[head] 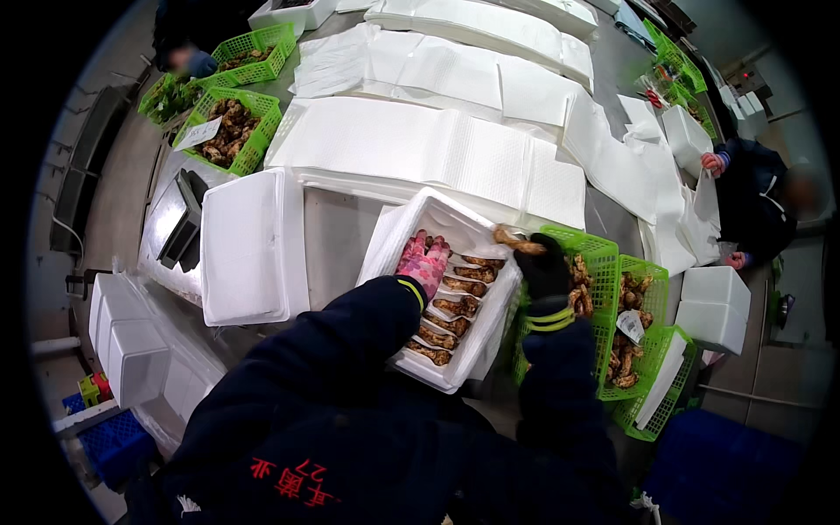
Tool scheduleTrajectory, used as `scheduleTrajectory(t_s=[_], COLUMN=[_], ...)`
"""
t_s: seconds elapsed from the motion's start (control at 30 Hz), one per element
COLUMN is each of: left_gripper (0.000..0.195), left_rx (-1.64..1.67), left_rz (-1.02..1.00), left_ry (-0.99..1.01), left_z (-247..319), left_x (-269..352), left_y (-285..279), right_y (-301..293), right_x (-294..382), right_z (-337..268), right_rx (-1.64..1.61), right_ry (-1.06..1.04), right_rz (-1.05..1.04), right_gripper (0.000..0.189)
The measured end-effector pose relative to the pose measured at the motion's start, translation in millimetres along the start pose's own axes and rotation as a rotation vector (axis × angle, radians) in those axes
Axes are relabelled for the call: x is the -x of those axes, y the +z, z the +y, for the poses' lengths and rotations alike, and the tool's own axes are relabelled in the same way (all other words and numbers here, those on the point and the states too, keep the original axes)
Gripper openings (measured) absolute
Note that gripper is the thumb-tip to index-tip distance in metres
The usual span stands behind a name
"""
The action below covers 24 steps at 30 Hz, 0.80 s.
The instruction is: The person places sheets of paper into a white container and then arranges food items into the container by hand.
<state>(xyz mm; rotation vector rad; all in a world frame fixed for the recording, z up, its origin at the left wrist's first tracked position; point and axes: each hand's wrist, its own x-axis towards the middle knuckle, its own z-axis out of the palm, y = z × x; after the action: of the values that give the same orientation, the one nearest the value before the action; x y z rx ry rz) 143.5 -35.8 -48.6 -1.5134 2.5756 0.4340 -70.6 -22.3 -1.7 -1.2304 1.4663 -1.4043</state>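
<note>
In front of me a white foam box (512, 298), lined with white paper, sits tilted at an angle. A row of brown mushrooms (453, 305) lies inside, with paper folds between them. My left hand (425, 262), in a pink patterned glove, rests in the upper left of the box with its fingers extended. Part of a mushroom shows by its fingertips; what lies under the palm is hidden. My right hand (545, 266), in a black glove, grips a single mushroom (515, 241) above the box's right rim, beside a green plastic basket (600, 246) of mushrooms.
Another mushroom-filled green basket (656, 269) stands farther right. White paper sheets (420, 141) cover the table beyond the box. At left are a foam lid (243, 249), a scale (172, 216) and a basket of mushrooms (259, 138). One person (751, 190) works at right, another (197, 33) at upper left.
</note>
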Motion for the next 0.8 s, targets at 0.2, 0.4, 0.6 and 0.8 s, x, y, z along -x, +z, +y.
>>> scheduleTrajectory(t_s=[0.2,0.4,0.6,0.8], left_gripper=[0.043,0.042,0.041,0.050], left_rx=[0.164,-0.070,0.011,-0.083], left_rz=[0.005,-0.056,0.070,0.199], left_ry=[-0.092,-0.011,0.049,0.081], left_z=[-2.3,-1.9,3.2,-4.9], left_x=[-1.7,3.8,2.0,-11.6], left_y=[11.9,4.6,-15.0,-0.3], right_y=[100.5,112.4,111.6,115.5], right_x=[-8.0,2.2,6.6,-4.8], right_z=[29.6,50.6,52.1,56.0], right_rx=[0.287,0.735,0.860,1.024], right_ry=[0.290,0.099,-0.110,0.042], right_rz=[-0.133,-0.095,-0.016,-0.353], right_gripper=[0.042,0.035,0.022,0.022])
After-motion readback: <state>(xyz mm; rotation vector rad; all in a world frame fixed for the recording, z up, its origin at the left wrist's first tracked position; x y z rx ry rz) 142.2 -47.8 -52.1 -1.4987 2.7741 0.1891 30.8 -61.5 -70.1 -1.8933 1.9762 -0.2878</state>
